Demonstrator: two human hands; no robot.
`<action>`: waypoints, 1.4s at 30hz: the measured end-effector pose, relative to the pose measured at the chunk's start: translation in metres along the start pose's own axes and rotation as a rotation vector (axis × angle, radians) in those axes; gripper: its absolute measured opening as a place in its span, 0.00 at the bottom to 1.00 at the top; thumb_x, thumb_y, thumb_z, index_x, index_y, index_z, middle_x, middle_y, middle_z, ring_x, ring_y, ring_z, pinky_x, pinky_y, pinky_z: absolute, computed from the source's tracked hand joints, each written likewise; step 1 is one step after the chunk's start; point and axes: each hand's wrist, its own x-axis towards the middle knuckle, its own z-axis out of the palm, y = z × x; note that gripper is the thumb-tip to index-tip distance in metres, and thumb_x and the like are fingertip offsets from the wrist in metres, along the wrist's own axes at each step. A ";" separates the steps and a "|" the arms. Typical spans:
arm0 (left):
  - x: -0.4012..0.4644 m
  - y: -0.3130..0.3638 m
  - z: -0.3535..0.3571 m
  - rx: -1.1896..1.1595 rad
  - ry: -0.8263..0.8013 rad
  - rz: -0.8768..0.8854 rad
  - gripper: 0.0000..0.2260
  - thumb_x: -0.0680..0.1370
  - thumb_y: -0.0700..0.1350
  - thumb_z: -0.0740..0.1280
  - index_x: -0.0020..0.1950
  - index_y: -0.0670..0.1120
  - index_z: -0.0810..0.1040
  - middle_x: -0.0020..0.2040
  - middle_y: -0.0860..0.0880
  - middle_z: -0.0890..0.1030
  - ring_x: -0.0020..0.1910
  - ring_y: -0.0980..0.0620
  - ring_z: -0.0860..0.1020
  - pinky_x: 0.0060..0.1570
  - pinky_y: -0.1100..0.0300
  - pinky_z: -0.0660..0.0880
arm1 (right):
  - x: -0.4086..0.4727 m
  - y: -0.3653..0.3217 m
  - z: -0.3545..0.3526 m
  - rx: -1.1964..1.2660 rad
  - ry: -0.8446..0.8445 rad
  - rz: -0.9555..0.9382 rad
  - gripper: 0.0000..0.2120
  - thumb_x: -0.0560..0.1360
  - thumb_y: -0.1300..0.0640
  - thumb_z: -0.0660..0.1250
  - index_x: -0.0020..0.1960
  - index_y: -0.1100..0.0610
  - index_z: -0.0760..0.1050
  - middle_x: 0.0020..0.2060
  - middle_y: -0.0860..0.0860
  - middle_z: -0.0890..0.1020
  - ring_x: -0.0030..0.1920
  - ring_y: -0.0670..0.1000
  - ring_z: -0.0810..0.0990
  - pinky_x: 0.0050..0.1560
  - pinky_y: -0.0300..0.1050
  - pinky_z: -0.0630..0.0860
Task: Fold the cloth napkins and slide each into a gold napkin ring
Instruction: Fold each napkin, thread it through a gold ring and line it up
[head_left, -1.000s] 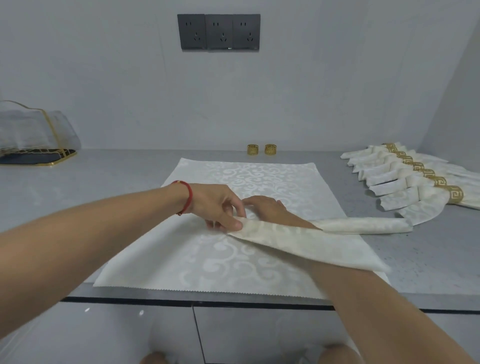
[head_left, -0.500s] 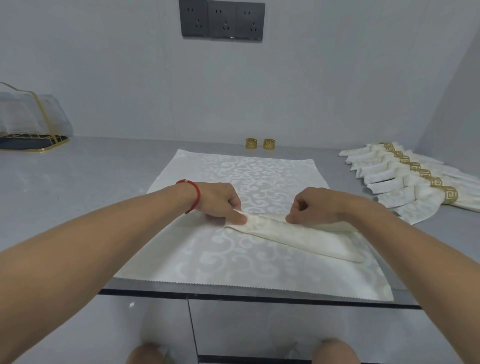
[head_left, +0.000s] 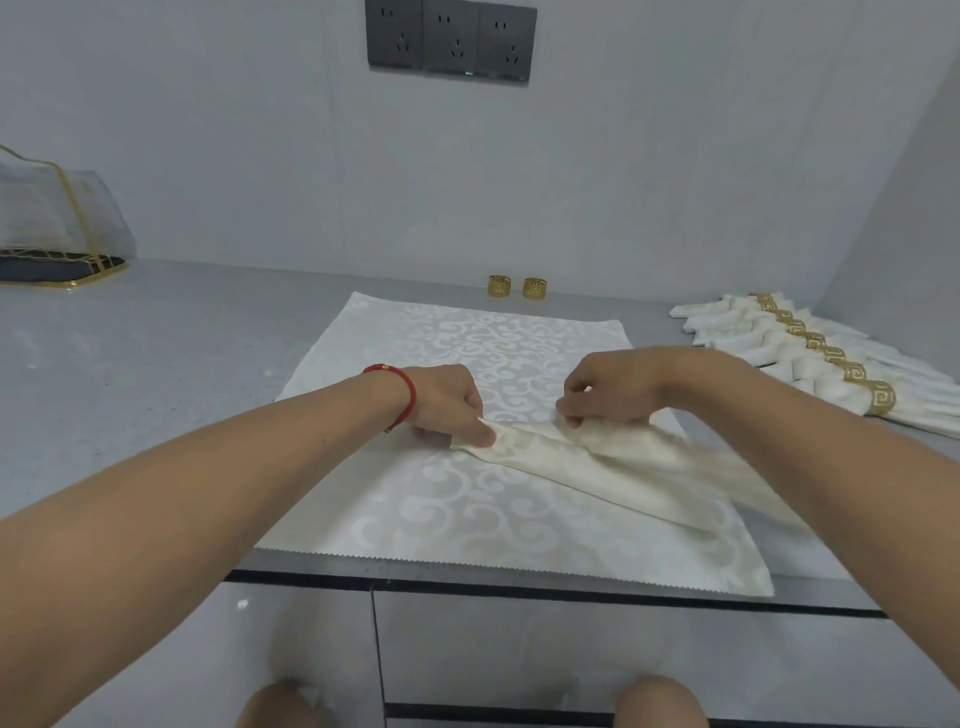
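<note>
Both hands' grip pinches folded napkin (head_left: 597, 467), long axis running left-far to right-near.

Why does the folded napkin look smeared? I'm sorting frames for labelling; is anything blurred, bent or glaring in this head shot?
Head view: motion blur smears the folded napkin under the right hand; the left hand is sharper; wide-angle distortion bows the counter edge; light is soft and even, shadows faint, no strong glare; the gold rings stay readable.

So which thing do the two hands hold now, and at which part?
Both hold the folded napkin: the left hand pinches its pointed end, and the right hand pinches its upper edge just beside that end.
</note>
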 end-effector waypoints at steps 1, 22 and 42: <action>-0.001 0.000 0.000 0.003 0.002 -0.001 0.14 0.74 0.54 0.70 0.48 0.44 0.84 0.34 0.52 0.77 0.32 0.51 0.73 0.35 0.60 0.70 | -0.002 0.003 -0.006 0.177 -0.087 -0.014 0.12 0.83 0.56 0.61 0.53 0.56 0.83 0.51 0.55 0.86 0.47 0.56 0.84 0.53 0.51 0.82; 0.002 -0.005 -0.008 -0.093 -0.117 -0.027 0.14 0.75 0.55 0.74 0.50 0.45 0.84 0.45 0.49 0.81 0.42 0.51 0.78 0.52 0.57 0.79 | 0.030 0.011 0.023 0.086 0.158 -0.157 0.13 0.73 0.42 0.76 0.44 0.51 0.84 0.34 0.45 0.85 0.40 0.46 0.85 0.46 0.43 0.76; -0.005 0.008 0.017 0.120 0.304 0.309 0.11 0.72 0.48 0.76 0.53 0.50 0.82 0.47 0.57 0.81 0.48 0.60 0.79 0.46 0.71 0.73 | 0.010 0.003 0.060 -0.186 0.462 -0.473 0.20 0.77 0.41 0.69 0.64 0.49 0.69 0.57 0.45 0.75 0.55 0.50 0.74 0.50 0.46 0.71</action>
